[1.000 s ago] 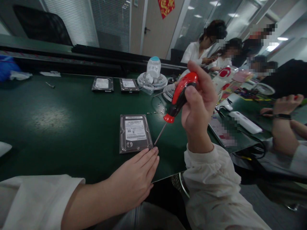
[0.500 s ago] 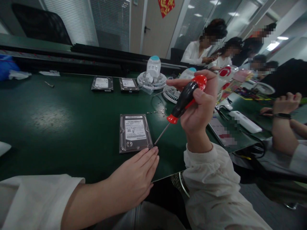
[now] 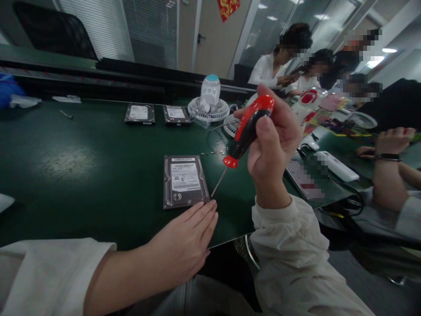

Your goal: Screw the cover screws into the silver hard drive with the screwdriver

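A hard drive (image 3: 185,180) with a white label lies flat on the green table. The outstretched fingertips of my left hand (image 3: 186,243) rest at its near right corner; the thumb is not clearly seen. My right hand (image 3: 274,145) is closed around the red and black handle of a screwdriver (image 3: 248,131). Its shaft slants down to that same corner, where the tip sits beside my left fingertips. What lies under the tip is too small to make out. Several small screws (image 3: 217,152) are scattered beyond the drive.
Two more hard drives (image 3: 140,113) lie at the back, beside a white fan (image 3: 210,98) with a blue cap. A phone (image 3: 304,177) and a white oblong device (image 3: 337,166) with cables are at right. Another person's hand (image 3: 394,142) is at far right.
The screwdriver handle has turned, showing more red, and has tilted slightly left and up. My right-hand fingers have shifted round it. My left hand and the drive keep their places.
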`<state>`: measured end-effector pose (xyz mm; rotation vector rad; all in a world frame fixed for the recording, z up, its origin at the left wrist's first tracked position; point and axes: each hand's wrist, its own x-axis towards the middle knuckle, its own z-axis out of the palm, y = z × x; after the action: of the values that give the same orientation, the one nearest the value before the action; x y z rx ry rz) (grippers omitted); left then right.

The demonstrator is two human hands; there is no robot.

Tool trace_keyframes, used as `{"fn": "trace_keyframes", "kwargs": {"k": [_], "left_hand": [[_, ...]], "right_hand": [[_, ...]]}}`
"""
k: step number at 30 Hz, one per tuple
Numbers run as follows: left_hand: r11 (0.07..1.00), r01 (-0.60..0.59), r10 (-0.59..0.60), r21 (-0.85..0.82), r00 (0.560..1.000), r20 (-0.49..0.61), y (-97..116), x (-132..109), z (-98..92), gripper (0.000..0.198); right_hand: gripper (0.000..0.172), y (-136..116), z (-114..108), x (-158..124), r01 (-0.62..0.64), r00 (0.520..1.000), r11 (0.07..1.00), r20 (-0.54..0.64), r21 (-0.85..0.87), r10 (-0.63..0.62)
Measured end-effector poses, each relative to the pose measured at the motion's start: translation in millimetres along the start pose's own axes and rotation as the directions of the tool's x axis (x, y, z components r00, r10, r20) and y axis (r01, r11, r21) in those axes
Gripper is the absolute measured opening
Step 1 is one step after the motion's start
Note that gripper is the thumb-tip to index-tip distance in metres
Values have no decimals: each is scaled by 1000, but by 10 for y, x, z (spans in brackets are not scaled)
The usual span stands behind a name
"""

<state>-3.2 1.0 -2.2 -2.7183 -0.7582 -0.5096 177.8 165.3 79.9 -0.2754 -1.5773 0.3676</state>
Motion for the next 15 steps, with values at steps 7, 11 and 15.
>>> {"fn": "trace_keyframes", "kwargs": {"k": [7, 11, 15], "left_hand": [[1000, 3, -3, 1, 1000, -7, -4, 12, 1, 60], [1000, -1, 1, 13, 1000, -17, -3, 14, -11, 60], [1000, -2, 2, 21, 1000, -15, -5, 16, -17, 60]], "right_hand": [[36, -35, 67, 21, 62, 997, 995, -46, 84, -58], [28, -96, 73, 6, 26, 1000, 1000, 0, 9, -26], [38, -102, -3, -5, -40, 999, 997, 4, -60, 40]]}}
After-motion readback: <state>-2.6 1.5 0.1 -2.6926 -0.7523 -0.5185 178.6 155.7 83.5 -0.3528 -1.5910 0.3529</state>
